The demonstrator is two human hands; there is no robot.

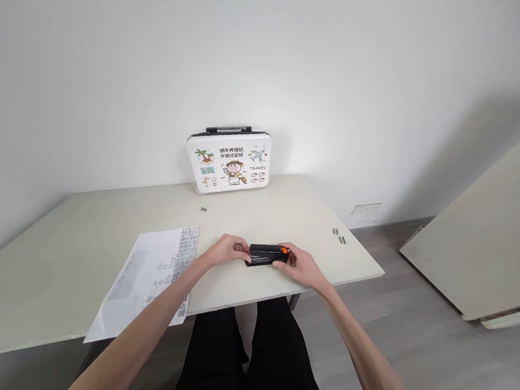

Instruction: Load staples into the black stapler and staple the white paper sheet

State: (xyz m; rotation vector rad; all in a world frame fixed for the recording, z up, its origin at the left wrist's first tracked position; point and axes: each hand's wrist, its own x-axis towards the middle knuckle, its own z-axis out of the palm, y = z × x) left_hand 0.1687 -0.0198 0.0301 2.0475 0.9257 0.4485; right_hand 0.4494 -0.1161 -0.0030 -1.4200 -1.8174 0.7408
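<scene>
A black stapler (261, 254) with an orange part at its right end lies near the front edge of the table. My right hand (300, 266) is closed around that orange end, thumb in front and fingers behind. At the opposite end, my left hand (229, 250) pinches the stapler's tip between thumb and fingers. Sheets of printed paper (146, 270) rest to the left, partly covered by my left forearm and jutting past the table's front edge.
A white case (231, 161) with cartoon prints and a black handle leans against the wall at the table's back. Small staple strips (342, 240) lie near the right edge, and another strip (203, 210) sits before the case. A large pale panel (490, 241) stands at right.
</scene>
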